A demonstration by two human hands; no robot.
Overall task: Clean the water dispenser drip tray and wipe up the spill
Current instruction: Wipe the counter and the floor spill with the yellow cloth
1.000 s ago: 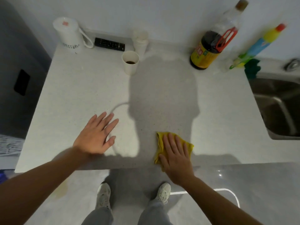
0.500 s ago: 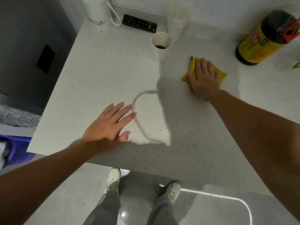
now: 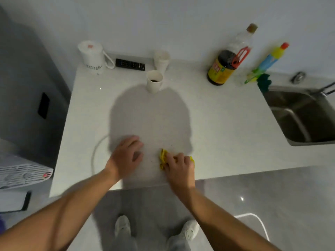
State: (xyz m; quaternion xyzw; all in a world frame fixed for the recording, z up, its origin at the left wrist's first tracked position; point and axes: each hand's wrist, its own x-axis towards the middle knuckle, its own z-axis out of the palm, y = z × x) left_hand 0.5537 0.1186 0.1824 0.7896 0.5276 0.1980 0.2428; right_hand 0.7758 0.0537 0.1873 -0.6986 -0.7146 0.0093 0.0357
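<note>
Head view: right hand [image 3: 179, 169] grip curled on yellow cloth [image 3: 163, 158] near tabletop [image 3: 226, 133] front edge; left hand [image 3: 125, 156] grip loose, empty, beside.

Counter [image 3: 217, 134]: pale speckled stone look, smooth, matt. Cloth [image 3: 163, 159]: yellow fabric, soft, crumpled. Sink [image 3: 297, 113]: brushed metal, dull sheen. Floor [image 3: 253, 194]: grey tile, glossy, reflecting light. Cup [image 3: 154, 86]: white, probably paper, matt. Bottle [image 3: 220, 71]: clear, glossy.
</note>
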